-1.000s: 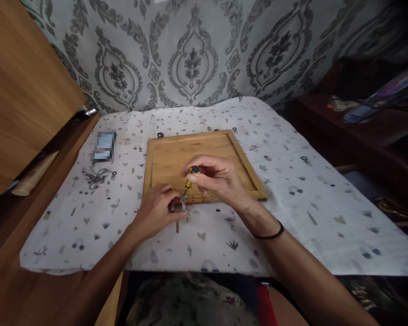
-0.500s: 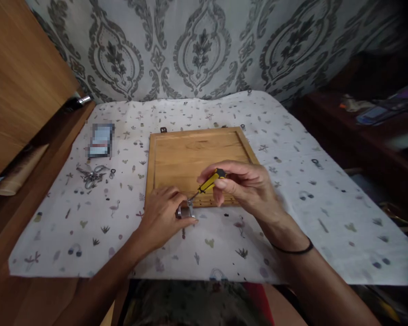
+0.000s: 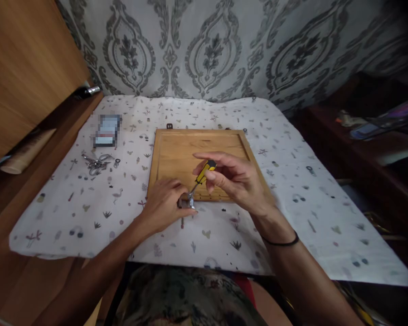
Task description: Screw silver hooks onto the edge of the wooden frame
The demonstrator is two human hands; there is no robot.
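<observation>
A square wooden panel (image 3: 183, 154) lies flat on a white patterned cloth (image 3: 292, 217). At its near edge my left hand (image 3: 165, 203) is closed on a small metal fitting (image 3: 186, 202), pressing it against the panel's rim. My right hand (image 3: 236, 181) pinches a small screwdriver (image 3: 202, 174) with a yellow and black handle. The screwdriver is tilted, its tip down at the fitting. A row of small holes runs along the panel's near edge, right of the fitting.
Several loose metal parts (image 3: 97, 163) lie on the cloth to the left, beside a small blurred box (image 3: 107, 130). A wooden cabinet (image 3: 27, 68) stands at the left, with a tube (image 3: 27, 151) below it. A dark side table (image 3: 377, 149) with clutter is at the right.
The screwdriver went from nearly upright to tilted, and my right hand's grip on the handle shifted. My left hand stays on the fitting. The camera view moved a little.
</observation>
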